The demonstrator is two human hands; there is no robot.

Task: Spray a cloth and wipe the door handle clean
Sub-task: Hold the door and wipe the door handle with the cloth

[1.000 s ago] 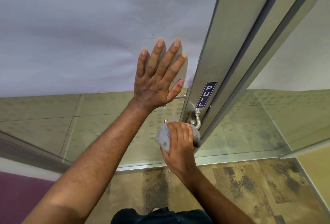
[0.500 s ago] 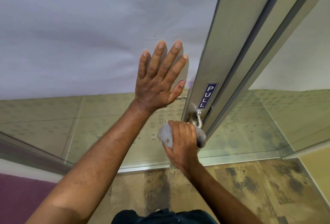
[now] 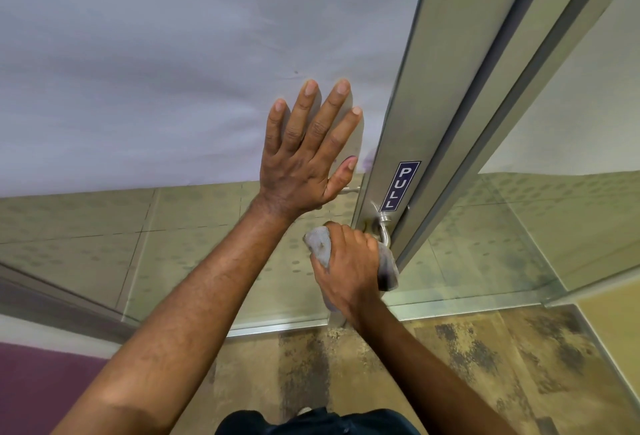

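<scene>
A grey cloth (image 3: 321,246) is bunched in my right hand (image 3: 348,270), which is closed around the lever of the steel door handle (image 3: 383,229) on the door's metal stile. Only the handle's base and curved neck show above my knuckles; the lever itself is hidden under cloth and hand. My left hand (image 3: 304,157) lies flat on the frosted glass door panel (image 3: 173,53) just left of the stile, fingers spread, holding nothing. No spray bottle is in view.
A blue "PULL" sign (image 3: 398,187) is stuck on the metal stile (image 3: 426,88) above the handle. The lower glass shows a tiled floor beyond. Patterned beige carpet (image 3: 485,365) lies at my feet, and a purple wall strip (image 3: 41,382) runs at the lower left.
My right hand with the cloth has slid slightly lower and to the right along the handle. My left hand stays pressed flat on the glass.
</scene>
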